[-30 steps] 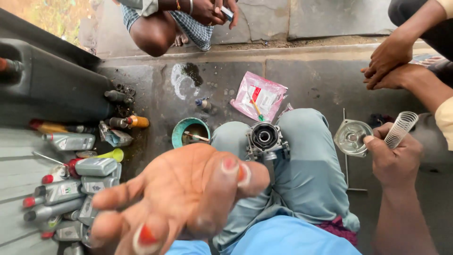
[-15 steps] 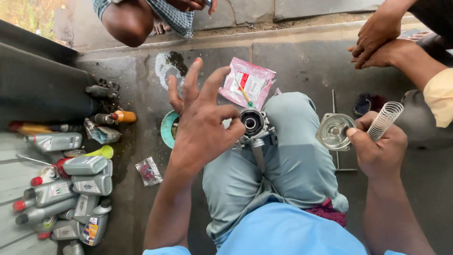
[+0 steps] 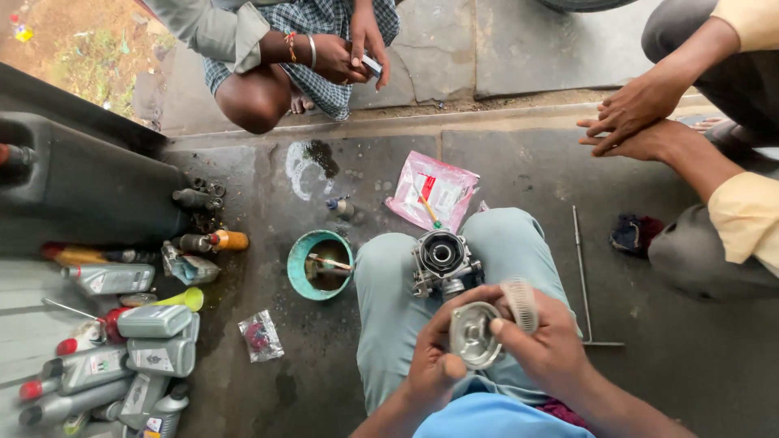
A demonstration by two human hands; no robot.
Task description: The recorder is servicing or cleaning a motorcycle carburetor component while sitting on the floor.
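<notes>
Oil-stained grey concrete floor (image 3: pixel 698 357) is serving as the work surface, with the person sitting on it, knees in pale blue trousers (image 3: pixel 381 300) pointing toward 12 o'clock.

Change noted: a second ago the left hand (image 3: pixel 434 357) was lifted open toward the camera, half a second ago it was reaching out at the metal carburettor body (image 3: pixel 442 261); now it is pulled back to 6 o'clock and is closing thumb and fingers around the round, shiny metal bowl-shaped cover (image 3: pixel 475 334). The right hand (image 3: pixel 548 345), formerly out at 3 o'clock, is now meeting it at centre. Judgement: both hands are turning to the cover, while the carburettor is resting untouched between the knees.

Right hand state: grasping the cover's right rim with the fingertips, while a ribbed white coiled spring-like part (image 3: pixel 521 302) is being pinched against the palm.

Cover appearance: shallow, circular, dull silver, slightly grimy, concave face showing a raised centre; it is sitting just at 6 o'clock of the carburettor, near but apart.

Surroundings: teal round bowl (image 3: pixel 299 259) with dark liquid at 9 o'clock; pink plastic packet (image 3: pixel 430 191) at 12 o'clock; long thin metal T-handle rod (image 3: pixel 581 276) at 3 o'clock; grey oil bottles (image 3: pixel 154 320) at far 9 o'clock. Other people's hands are idling at 12 and 2 o'clock.
</notes>
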